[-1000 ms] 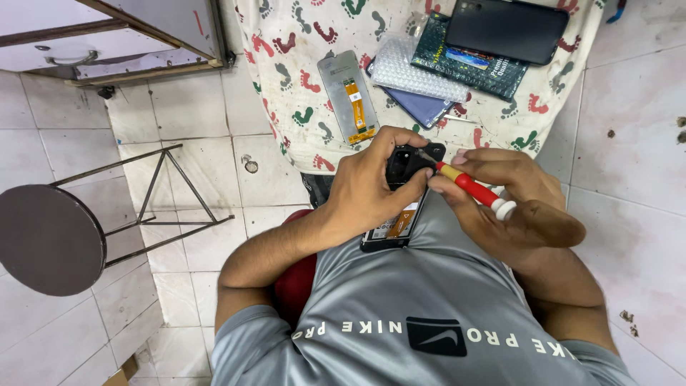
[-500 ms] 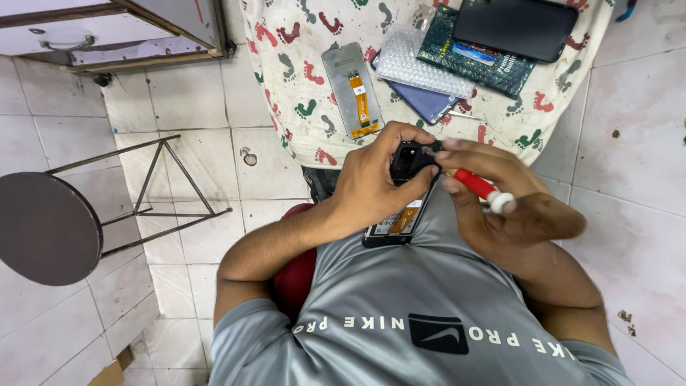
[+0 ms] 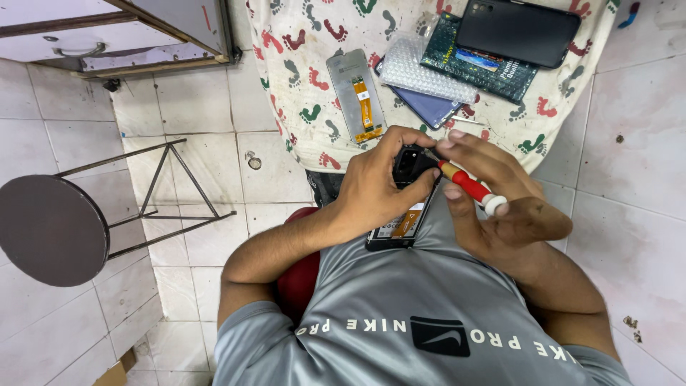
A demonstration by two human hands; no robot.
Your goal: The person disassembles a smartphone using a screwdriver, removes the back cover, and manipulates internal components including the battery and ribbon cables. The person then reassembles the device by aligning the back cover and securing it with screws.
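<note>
The left hand [image 3: 375,193] is wrapped around a black opened phone [image 3: 406,204], fingers curled tight on its top end. The phone rests against the person's grey shirt [image 3: 429,300], just below the edge of the counter. The right hand [image 3: 500,204] pinches a small red screwdriver with a white cap [image 3: 473,189], and its tip touches the top of the phone. On the counter lies a white cloth with coloured footprints [image 3: 300,71]. A grey phone screen part with an orange strip [image 3: 356,93] lies on the cloth. Near it are a sheet of bubble wrap [image 3: 421,68] and a black flat phone [image 3: 518,30]. A round dark stool [image 3: 50,229] stands on the tiled floor [image 3: 207,100].
</note>
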